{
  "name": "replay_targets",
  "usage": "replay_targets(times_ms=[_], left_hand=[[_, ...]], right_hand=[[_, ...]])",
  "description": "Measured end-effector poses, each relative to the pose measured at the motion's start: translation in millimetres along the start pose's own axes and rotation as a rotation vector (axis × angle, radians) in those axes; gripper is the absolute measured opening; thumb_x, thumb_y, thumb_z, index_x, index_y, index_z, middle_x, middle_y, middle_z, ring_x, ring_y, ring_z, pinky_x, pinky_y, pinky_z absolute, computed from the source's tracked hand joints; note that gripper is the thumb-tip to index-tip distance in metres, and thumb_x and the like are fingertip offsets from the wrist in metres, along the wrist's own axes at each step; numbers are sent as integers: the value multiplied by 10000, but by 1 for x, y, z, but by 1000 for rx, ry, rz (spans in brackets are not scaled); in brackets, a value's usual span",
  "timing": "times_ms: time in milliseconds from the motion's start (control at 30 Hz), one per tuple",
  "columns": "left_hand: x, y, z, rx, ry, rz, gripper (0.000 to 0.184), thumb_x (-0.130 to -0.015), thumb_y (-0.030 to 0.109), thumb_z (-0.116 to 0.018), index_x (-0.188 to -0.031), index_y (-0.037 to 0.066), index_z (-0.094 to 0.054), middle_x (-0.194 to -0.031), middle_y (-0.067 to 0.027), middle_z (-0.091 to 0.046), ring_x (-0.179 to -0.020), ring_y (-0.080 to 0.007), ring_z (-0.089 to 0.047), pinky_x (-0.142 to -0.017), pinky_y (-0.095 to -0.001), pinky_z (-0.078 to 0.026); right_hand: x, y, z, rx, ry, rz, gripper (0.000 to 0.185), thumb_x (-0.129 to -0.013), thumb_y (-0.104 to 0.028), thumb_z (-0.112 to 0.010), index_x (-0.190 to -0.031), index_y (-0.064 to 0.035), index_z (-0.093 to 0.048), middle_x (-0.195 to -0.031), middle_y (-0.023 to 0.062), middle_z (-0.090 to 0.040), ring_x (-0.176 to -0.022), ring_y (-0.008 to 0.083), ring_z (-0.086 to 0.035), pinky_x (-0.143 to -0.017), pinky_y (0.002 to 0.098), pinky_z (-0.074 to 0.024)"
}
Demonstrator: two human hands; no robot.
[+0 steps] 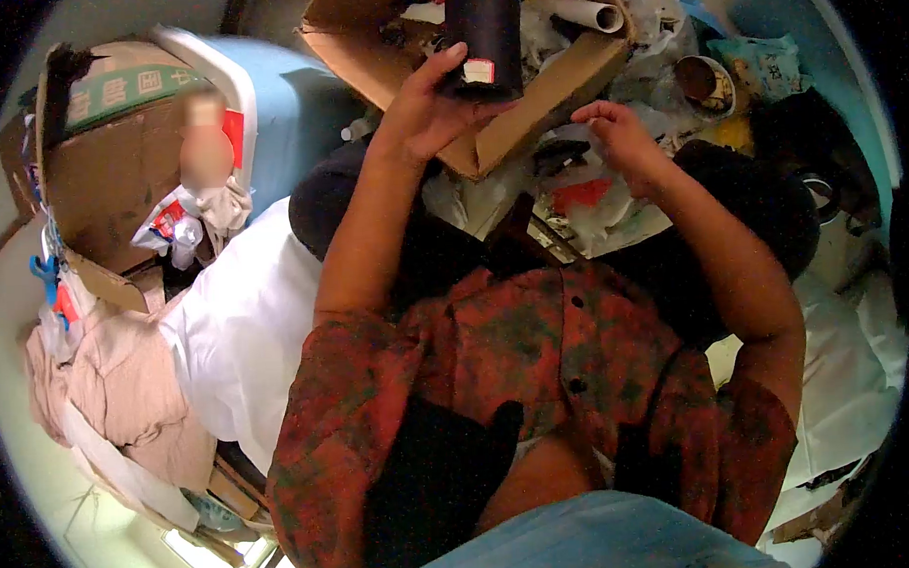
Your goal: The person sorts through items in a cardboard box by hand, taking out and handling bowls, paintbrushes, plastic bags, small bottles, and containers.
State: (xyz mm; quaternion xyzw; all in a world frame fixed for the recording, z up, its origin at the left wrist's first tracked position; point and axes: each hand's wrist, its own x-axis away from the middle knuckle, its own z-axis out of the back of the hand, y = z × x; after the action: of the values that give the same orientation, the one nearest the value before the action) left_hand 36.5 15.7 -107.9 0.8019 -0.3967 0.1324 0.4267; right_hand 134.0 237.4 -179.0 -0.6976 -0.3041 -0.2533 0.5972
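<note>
My left hand (430, 110) is closed around the lower part of a black cylinder (483, 31), thumb on its side. The cylinder stands roughly upright and carries a small white label (478, 72) with red edging. Whether it is a roll or a container I cannot tell. Behind and around it is an open cardboard box (558, 100) with mixed items inside. To the right of the box's near corner, my right hand (625, 148) is raised with fingers loosely bent and apart, and nothing shows in it. Plastic bags and a red piece (580, 195) lie beneath it.
A white tube (595, 15) lies in the box. At the right are a round tub (706, 85) and a blue-green packet (762, 65). On the left stand a blue bin (289, 120) with a white rim, a brown carton (111, 186) and white cloth (241, 322).
</note>
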Motion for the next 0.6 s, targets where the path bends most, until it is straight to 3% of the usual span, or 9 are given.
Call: replay_targets(times_ms=[133,233,333,500,600], left_hand=[[18,6,4,192,-137,156,501,-847,371,-533,-1197,27,-432,-1083,-159,-553,-976,-291,-568,-845,-469,-483],[38,-6,13,91,13,203,543,-830,428,-532,-1190,30,-447,-1065,-140,-565,-948,-272,-576,-834,-441,-484],[73,-14,16,-325,164,314,588,-807,443,-566,-1204,28,-438,-1065,-118,-566,-952,-255,-569,-814,-440,-485],[97,-44,26,-788,56,567,595,-762,372,-629,-1235,53,-460,-1065,-49,-555,-940,-162,-521,-758,-295,-463],[81,-80,66,-946,-63,724,655,-726,366,-643,-1255,48,-426,-1117,-98,-535,-1005,-194,-522,-746,-339,-467]], right_hand=[[5,-5,-3,-7,7,4,182,-881,-106,-420,-985,-112,-569,-603,-73,-383,-476,34,-292,-418,205,-223],[8,-8,-2,9,4,-30,195,-885,-106,-415,-1003,-105,-570,-623,-73,-399,-485,38,-312,-423,211,-243],[-2,-1,6,85,1,6,207,-886,-103,-412,-1015,-103,-574,-660,-57,-426,-487,52,-339,-429,221,-273],[-7,3,12,5,-39,39,213,-880,-104,-414,-1013,-107,-581,-740,-32,-459,-600,73,-403,-517,244,-341],[-13,7,13,8,-25,24,211,-878,-110,-416,-1004,-109,-586,-762,-32,-462,-666,75,-416,-567,250,-357]])
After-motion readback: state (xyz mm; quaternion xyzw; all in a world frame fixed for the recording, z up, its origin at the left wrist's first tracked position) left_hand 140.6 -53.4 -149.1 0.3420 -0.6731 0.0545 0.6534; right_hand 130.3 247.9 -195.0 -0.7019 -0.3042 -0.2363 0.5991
